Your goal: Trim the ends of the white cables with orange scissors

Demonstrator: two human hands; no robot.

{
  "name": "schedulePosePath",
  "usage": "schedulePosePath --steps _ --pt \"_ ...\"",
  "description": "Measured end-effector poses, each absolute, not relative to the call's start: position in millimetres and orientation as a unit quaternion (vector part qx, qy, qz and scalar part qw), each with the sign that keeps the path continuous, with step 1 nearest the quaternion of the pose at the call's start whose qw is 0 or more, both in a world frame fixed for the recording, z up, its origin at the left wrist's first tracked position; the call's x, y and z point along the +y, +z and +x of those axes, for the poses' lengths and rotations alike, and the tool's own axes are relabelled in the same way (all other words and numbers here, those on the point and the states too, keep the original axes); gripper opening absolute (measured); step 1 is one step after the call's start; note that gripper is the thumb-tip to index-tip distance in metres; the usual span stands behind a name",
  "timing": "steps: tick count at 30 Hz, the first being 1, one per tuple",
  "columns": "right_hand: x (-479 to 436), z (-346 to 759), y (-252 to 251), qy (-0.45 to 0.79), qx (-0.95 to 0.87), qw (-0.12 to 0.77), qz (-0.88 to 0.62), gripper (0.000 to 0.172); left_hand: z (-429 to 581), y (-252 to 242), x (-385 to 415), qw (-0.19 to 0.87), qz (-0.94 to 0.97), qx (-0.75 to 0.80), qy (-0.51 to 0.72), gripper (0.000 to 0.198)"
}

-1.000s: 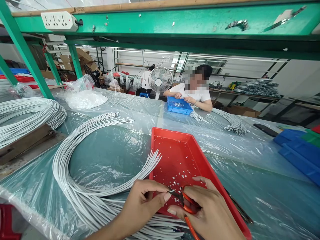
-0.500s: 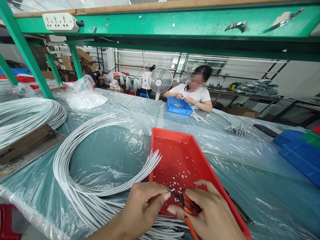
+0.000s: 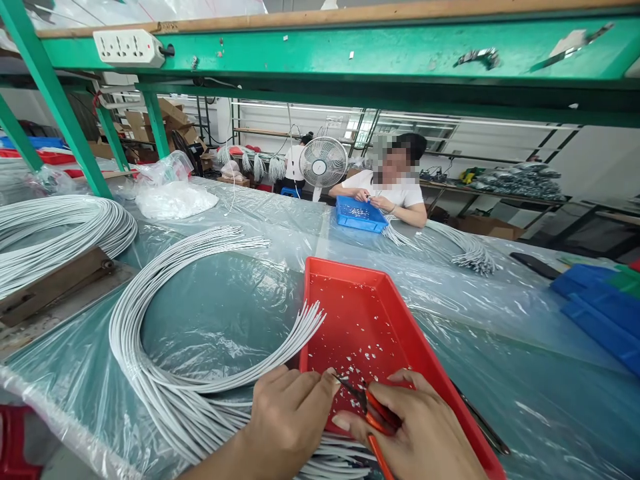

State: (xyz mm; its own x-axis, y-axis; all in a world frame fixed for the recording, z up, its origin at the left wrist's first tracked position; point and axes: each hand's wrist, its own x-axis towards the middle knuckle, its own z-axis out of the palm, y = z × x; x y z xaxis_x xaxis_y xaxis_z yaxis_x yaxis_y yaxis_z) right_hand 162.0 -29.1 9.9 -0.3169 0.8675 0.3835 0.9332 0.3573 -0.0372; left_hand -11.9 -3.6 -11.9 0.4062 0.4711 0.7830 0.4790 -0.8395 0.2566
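Observation:
My left hand (image 3: 293, 413) is closed in a pinch at the near left side of the red tray (image 3: 410, 320). Between its thumb and finger is the tip of a white cable, mostly hidden by the fingers. Orange-handled wire cutters (image 3: 381, 455) are gripped in my right hand (image 3: 425, 433), their dark jaws pointing left and meeting my left fingertips. Small white scraps (image 3: 370, 353) lie scattered over the tray floor below. A looped bundle of white cables (image 3: 133, 333) curves round on the left, one set of ends resting over the tray's rim; more cables run under my left wrist.
Beside the tray's right wall lies a slim metal tool (image 3: 483, 420). A coil of white cables (image 3: 90, 213) and a metal block (image 3: 55, 283) sit left. Opposite, a person works over a blue tray (image 3: 363, 223). Blue bins (image 3: 595, 300) stand right; a green shelf beam (image 3: 320, 53) crosses above.
My left hand has rolled, its fingers now curled further over the pinch, with its fingertips slightly higher. The cutters stay at the fingertips in my right hand. The view has shifted slightly.

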Motion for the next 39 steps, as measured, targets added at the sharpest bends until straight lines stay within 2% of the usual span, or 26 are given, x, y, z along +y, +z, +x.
schedulePosePath --steps 2,4,8,11,13,17,19,23,28,33,39 --pt "-29.6 161.5 11.0 -0.112 -0.806 0.186 -0.55 0.044 -12.4 -11.2 -4.5 -0.015 -0.837 -0.293 -0.463 0.014" --pt "-29.0 162.6 12.4 -0.127 -0.81 0.197 -0.537 0.042 -13.3 -6.3 -4.5 -0.126 -0.829 -0.307 -0.45 0.015" --pt "-26.0 167.0 14.4 -0.135 -0.815 0.203 -0.525 0.04 -15.3 9.1 -1.3 -0.396 -0.773 -0.322 -0.376 0.033" --pt "-25.1 166.8 14.7 -0.14 -0.818 0.206 -0.519 0.04 -15.5 13.5 2.0 -0.509 -0.719 -0.314 -0.354 0.035" --pt "-25.8 164.2 14.2 -0.126 -0.818 0.194 -0.527 0.041 -15.0 9.9 3.1 -0.484 -0.722 -0.327 -0.372 0.029" --pt "-27.9 158.8 10.9 -0.038 -0.797 0.179 -0.576 0.046 -13.4 -4.2 1.0 -0.228 -0.793 -0.34 -0.452 0.016" --pt "-28.1 158.9 8.6 0.03 -0.788 0.194 -0.583 0.044 -13.0 -8.3 -0.8 -0.177 -0.789 -0.335 -0.484 0.013" --pt "-27.0 162.4 5.9 0.172 -0.749 0.288 -0.571 0.033 -11.9 -6.0 -3.9 -0.243 -0.742 -0.371 -0.502 0.01" --pt "-25.1 159.4 5.9 0.22 -0.693 0.414 -0.548 0.016 -10.7 2.5 -7.5 -0.342 -0.725 -0.392 -0.451 0.016" --pt "-20.8 151.9 8.0 0.291 -0.675 0.426 -0.527 0.017 -12.3 8.6 -7.5 -0.487 -0.684 -0.367 -0.4 0.032" --pt "-15.8 146.4 15.3 0.371 -0.66 0.438 -0.484 0.01 -15.8 11.2 -2.3 -0.605 -0.62 -0.319 -0.384 0.034"
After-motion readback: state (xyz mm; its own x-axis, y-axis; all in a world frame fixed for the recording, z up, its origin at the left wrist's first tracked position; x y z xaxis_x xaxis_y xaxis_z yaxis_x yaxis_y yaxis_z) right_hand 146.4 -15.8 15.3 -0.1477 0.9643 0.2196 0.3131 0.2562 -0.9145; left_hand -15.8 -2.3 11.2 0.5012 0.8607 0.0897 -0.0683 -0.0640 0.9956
